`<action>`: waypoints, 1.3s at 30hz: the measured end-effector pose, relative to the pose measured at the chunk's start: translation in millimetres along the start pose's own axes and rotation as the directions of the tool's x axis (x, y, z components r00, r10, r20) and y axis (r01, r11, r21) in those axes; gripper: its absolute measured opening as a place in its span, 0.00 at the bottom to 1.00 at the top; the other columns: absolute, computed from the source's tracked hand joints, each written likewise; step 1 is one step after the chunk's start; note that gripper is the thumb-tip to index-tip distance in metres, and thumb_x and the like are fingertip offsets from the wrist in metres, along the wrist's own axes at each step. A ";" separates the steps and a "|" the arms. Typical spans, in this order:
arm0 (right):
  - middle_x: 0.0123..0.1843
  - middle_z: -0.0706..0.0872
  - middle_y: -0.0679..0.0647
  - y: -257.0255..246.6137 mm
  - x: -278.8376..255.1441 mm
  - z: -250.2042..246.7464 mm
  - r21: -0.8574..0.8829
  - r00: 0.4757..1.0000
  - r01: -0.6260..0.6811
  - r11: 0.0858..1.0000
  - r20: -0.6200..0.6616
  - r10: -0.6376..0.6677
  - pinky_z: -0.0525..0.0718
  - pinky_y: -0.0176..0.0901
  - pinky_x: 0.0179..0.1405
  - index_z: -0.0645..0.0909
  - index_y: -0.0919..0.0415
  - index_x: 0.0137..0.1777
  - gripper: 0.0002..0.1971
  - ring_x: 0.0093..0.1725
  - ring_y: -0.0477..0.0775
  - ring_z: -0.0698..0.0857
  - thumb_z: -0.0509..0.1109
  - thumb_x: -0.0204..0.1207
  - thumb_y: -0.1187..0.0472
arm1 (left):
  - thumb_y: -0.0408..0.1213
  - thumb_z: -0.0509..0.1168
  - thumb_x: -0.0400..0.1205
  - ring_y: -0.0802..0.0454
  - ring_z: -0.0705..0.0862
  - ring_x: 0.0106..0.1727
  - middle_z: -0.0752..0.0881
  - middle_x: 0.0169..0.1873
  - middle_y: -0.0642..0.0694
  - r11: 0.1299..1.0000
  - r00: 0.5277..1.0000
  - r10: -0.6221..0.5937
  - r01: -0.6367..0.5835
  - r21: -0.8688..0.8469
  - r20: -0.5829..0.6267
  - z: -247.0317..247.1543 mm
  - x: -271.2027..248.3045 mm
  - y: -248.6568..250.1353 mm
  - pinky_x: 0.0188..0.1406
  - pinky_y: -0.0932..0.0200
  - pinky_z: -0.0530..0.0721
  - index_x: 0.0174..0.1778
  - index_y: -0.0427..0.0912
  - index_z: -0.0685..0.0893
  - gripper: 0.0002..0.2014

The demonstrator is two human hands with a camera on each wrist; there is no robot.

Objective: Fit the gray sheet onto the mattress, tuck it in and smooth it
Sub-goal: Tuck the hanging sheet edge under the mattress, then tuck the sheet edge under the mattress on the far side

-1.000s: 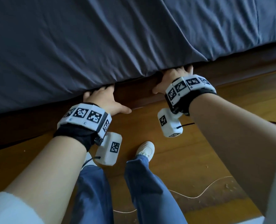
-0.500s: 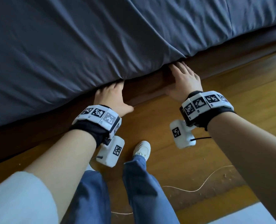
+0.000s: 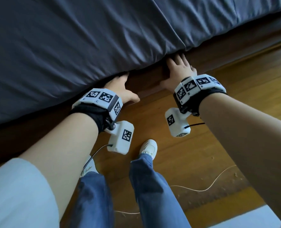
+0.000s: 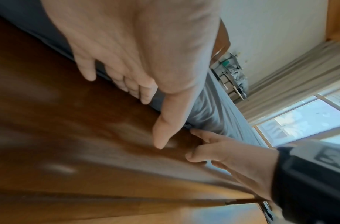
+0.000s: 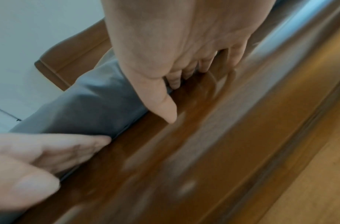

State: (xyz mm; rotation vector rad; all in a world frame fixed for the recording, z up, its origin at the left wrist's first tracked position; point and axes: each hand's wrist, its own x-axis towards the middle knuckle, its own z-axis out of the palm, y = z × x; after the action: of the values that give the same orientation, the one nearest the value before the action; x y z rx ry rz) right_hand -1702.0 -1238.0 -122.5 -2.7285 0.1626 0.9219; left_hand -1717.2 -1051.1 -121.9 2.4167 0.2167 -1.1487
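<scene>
Where the dark gray cotton sheet (image 3: pixel 90 40) wraps down over the mattress edge, you have both hands at its lower hem, against the dark brown wooden bed frame (image 3: pixel 146 79). Your left hand (image 3: pixel 120 89) lies palm-down with its straight fingers pushed under the overhanging fabric and the thumb stretched out along the rail. Your right hand (image 3: pixel 180 69) sits just beside it, further along the same edge, fingers extended and lightly spread, tips at the seam where the sheet meets the wood. Neither hand grips anything. The sheet covers the whole mattress top, creased in long diagonal folds that gather toward your right hand.

Below the frame runs a lighter orange-brown wooden floor (image 3: pixel 210 145), with a thin pale cord (image 3: pixel 207 188) looping across it near your white sneaker (image 3: pixel 148 148).

Only the left wrist view shows a bright window (image 4: pixel 303 119) with beige curtains (image 4: pixel 292 75) and a cluttered rack against the white wall. The right wrist view alone shows the wooden bed end (image 5: pixel 69 60) beyond the sheet's corner; both wrist views are blurred.
</scene>
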 end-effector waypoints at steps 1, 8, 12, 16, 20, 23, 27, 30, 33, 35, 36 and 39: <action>0.85 0.49 0.51 -2.8 -9.9 2.4 0.027 1.000 0.008 1.000 0.013 -0.008 0.56 0.60 0.80 0.58 0.48 0.80 0.39 0.84 0.56 0.49 0.71 0.69 0.52 | 0.47 0.75 0.69 0.49 0.61 0.81 0.61 0.81 0.49 1.000 1.000 0.023 -0.023 -0.008 -0.001 0.0 -9.7 -2.4 0.80 0.48 0.62 0.82 0.51 0.57 0.47; 0.63 0.77 0.52 -51.7 -90.6 -15.5 0.004 0.992 0.086 0.996 0.088 -0.086 0.75 0.45 0.50 0.77 0.49 0.58 0.14 0.59 0.58 0.80 0.67 0.72 0.52 | 0.52 0.67 0.75 0.49 0.81 0.59 0.83 0.57 0.53 0.998 0.996 0.051 -0.048 0.048 -0.070 -19.7 -96.8 -32.1 0.61 0.50 0.79 0.56 0.56 0.79 0.15; 0.51 0.79 0.50 -117.4 -143.5 -52.7 -0.056 0.991 0.133 0.990 0.030 -0.131 0.75 0.43 0.46 0.73 0.49 0.45 0.06 0.46 0.55 0.77 0.67 0.72 0.51 | 0.53 0.66 0.75 0.48 0.80 0.49 0.81 0.47 0.51 0.995 0.977 0.095 -0.085 0.056 -0.193 -73.5 -151.3 -49.2 0.51 0.53 0.78 0.43 0.52 0.76 0.10; 0.52 0.83 0.53 -207.1 -202.0 -93.0 -0.116 0.981 0.189 0.975 -0.026 -0.193 0.76 0.45 0.44 0.73 0.51 0.46 0.07 0.49 0.60 0.82 0.65 0.73 0.50 | 0.54 0.62 0.78 0.47 0.78 0.44 0.78 0.40 0.51 0.986 0.938 0.158 -0.135 0.094 -0.309 -150.4 -222.4 -80.0 0.43 0.56 0.74 0.37 0.50 0.73 0.13; 0.56 0.84 0.54 -312.1 -265.0 -128.7 -0.181 0.957 0.261 0.948 -0.081 -0.279 0.76 0.45 0.43 0.77 0.52 0.54 0.11 0.53 0.59 0.83 0.63 0.76 0.50 | 0.54 0.60 0.79 0.48 0.78 0.42 0.79 0.39 0.52 0.970 0.887 0.210 -0.136 0.202 -0.412 -232.7 -309.3 -130.1 0.40 0.57 0.71 0.39 0.50 0.73 0.12; 0.60 0.83 0.55 -394.0 -310.4 -153.3 -0.197 0.934 0.314 0.929 -0.112 -0.340 0.79 0.47 0.47 0.76 0.53 0.60 0.14 0.57 0.60 0.83 0.62 0.78 0.50 | 0.53 0.59 0.79 0.47 0.81 0.45 0.82 0.43 0.52 0.953 0.842 0.244 -0.116 0.280 -0.482 -290.3 -378.5 -176.5 0.41 0.57 0.73 0.44 0.51 0.75 0.10; 0.56 0.84 0.57 -499.7 -361.2 -171.3 -0.177 0.881 0.421 0.890 -0.151 -0.447 0.80 0.47 0.48 0.77 0.55 0.56 0.12 0.53 0.60 0.83 0.62 0.77 0.50 | 0.52 0.59 0.80 0.46 0.80 0.46 0.81 0.44 0.50 0.950 0.835 0.211 -0.053 0.306 -0.509 -349.9 -451.4 -246.5 0.43 0.54 0.77 0.43 0.53 0.73 0.08; 0.48 0.80 0.54 -565.4 -388.8 -170.5 -0.244 0.829 0.498 0.832 -0.147 -0.540 0.79 0.46 0.44 0.75 0.55 0.51 0.10 0.47 0.58 0.81 0.62 0.78 0.49 | 0.52 0.58 0.80 0.44 0.82 0.47 0.83 0.46 0.48 0.951 0.807 0.158 0.030 0.306 -0.570 -376.9 -484.6 -296.1 0.43 0.55 0.79 0.43 0.53 0.74 0.08; 0.46 0.81 0.53 -617.9 -404.9 -161.9 -0.311 0.788 0.547 0.777 -0.123 -0.604 0.80 0.46 0.42 0.75 0.55 0.49 0.10 0.46 0.57 0.82 0.61 0.79 0.49 | 0.56 0.57 0.79 0.46 0.80 0.44 0.79 0.40 0.50 0.950 0.775 0.100 0.113 0.292 -0.624 -391.8 -505.4 -338.0 0.41 0.56 0.76 0.35 0.53 0.70 0.13; 0.47 0.82 0.53 -646.0 -409.5 -154.5 -0.353 0.773 0.563 0.747 -0.095 -0.628 0.82 0.47 0.45 0.76 0.56 0.52 0.11 0.47 0.56 0.82 0.61 0.79 0.49 | 0.58 0.56 0.79 0.47 0.80 0.42 0.77 0.35 0.51 0.952 0.771 0.054 0.153 0.266 -0.635 -401.0 -511.7 -363.6 0.40 0.57 0.77 0.31 0.51 0.67 0.17; 0.47 0.82 0.54 -658.5 -409.2 -150.5 -0.367 0.768 0.570 0.735 -0.079 -0.636 0.82 0.48 0.46 0.77 0.56 0.53 0.11 0.48 0.56 0.83 0.61 0.80 0.50 | 0.57 0.56 0.79 0.47 0.80 0.41 0.77 0.34 0.51 0.953 0.767 0.032 0.171 0.251 -0.641 -406.6 -511.9 -377.6 0.40 0.57 0.78 0.30 0.51 0.67 0.17; 0.45 0.80 0.52 -690.7 -397.1 -136.4 -0.384 0.764 0.582 0.717 -0.044 -0.644 0.82 0.48 0.47 0.74 0.55 0.49 0.10 0.47 0.56 0.82 0.61 0.80 0.49 | 0.55 0.58 0.79 0.49 0.80 0.40 0.78 0.33 0.52 0.951 0.758 -0.012 0.211 0.228 -0.652 -422.9 -507.1 -418.2 0.40 0.58 0.78 0.31 0.51 0.68 0.16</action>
State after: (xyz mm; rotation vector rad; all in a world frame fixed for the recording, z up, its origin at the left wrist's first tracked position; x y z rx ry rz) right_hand -1809.1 -602.6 365.4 -2.8395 -0.9268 0.5394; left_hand -1884.5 -459.5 360.6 3.0300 0.4402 -0.3412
